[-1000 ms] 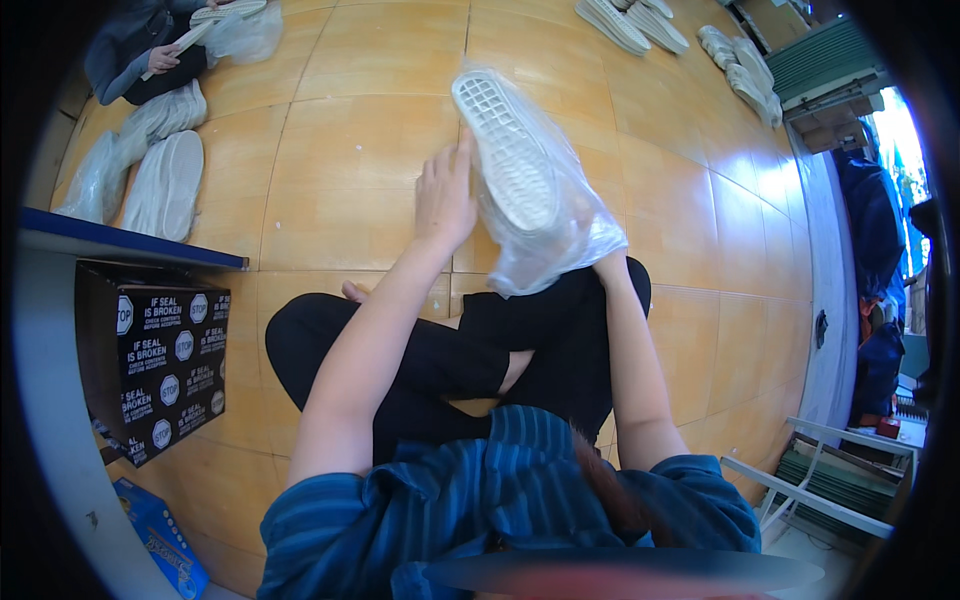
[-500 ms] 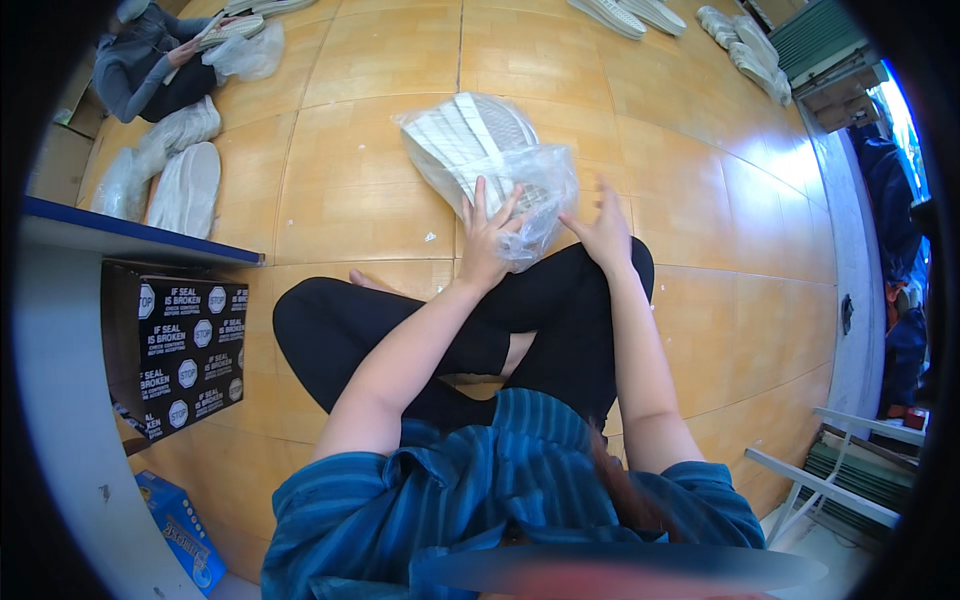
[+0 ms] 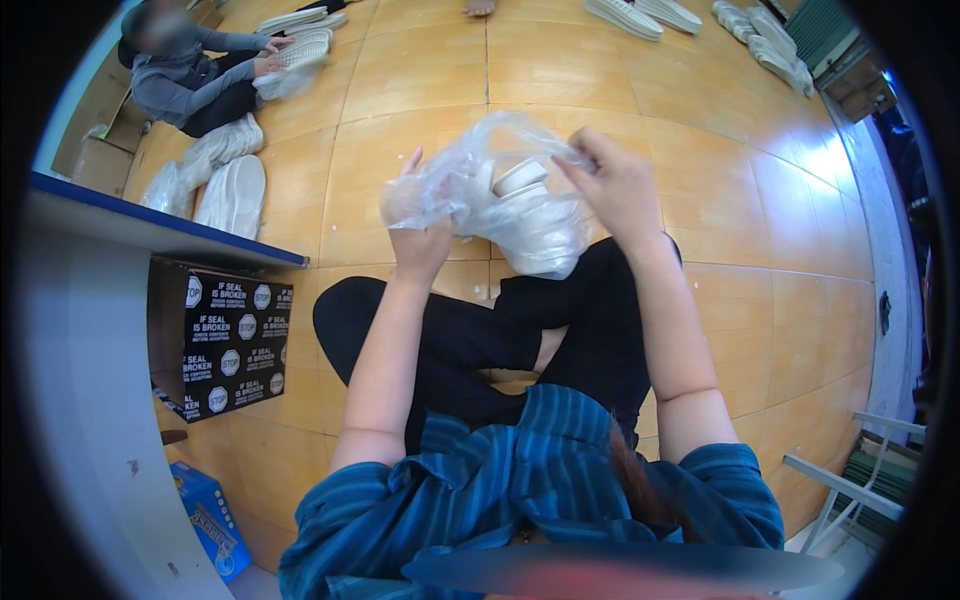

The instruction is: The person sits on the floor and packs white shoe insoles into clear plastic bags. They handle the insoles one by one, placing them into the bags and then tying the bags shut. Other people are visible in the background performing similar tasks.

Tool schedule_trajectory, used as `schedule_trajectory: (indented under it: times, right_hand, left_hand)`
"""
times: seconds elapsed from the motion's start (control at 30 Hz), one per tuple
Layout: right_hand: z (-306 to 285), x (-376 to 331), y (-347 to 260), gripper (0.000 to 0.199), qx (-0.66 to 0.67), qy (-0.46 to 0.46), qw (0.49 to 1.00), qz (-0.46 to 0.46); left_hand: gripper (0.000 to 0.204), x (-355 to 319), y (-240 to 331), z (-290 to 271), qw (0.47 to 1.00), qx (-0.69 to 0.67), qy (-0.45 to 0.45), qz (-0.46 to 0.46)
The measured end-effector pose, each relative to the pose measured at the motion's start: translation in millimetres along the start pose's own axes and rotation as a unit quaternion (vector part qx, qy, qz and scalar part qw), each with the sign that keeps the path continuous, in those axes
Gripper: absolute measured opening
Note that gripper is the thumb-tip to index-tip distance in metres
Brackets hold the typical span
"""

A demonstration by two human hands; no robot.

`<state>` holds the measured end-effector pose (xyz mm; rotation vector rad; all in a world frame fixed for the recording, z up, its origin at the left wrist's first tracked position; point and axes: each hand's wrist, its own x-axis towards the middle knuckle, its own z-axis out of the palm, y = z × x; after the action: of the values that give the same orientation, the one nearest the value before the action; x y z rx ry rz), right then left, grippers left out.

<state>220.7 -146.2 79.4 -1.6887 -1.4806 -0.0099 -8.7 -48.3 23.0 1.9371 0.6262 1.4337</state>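
A clear plastic bag (image 3: 545, 240) hangs between my hands above my crossed legs, its mouth spread wide and facing up. Inside it, white shoe soles (image 3: 521, 178) stand on end in a stack, their ends showing at the opening. My left hand (image 3: 420, 235) grips the left side of the bag's mouth; crumpled film covers part of its fingers, and one finger sticks up. On the other side, my right hand (image 3: 615, 185) pinches the rim between thumb and fingers.
At the far left a person (image 3: 200, 80) sits handling white soles. Bagged soles (image 3: 232, 195) lie nearer, more soles (image 3: 625, 17) at the back. A blue-edged table (image 3: 170, 225), a black printed carton (image 3: 240, 340) and a blue box (image 3: 210, 520) are left; a metal rack (image 3: 840, 485) is right.
The bag of soles has come up off the floor toward me and now stands on end. Its mouth has been drawn open between my hands, which have moved apart.
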Motion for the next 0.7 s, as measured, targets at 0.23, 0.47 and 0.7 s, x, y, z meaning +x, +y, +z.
schedule_trajectory:
  times: [0.23, 0.47, 0.7]
  right_hand:
    - [-43.5, 3.2, 14.8, 0.029, 0.194, 0.05, 0.971, 0.131]
    - [-14.0, 4.8, 2.9, 0.031, 0.534, 0.043, 0.826, 0.177]
    - [-16.2, -24.3, -67.3, 0.04, 0.81, -0.035, 0.553, 0.192]
  left_hand:
    - [0.037, 37.6, 28.7, 6.6, 0.983, -0.087, 0.139, -0.077]
    - [0.04, 74.0, -1.5, 1.8, 0.83, -0.452, 0.168, -0.278]
    - [0.044, 44.6, 10.2, 15.7, 0.768, -0.595, -0.06, -0.228]
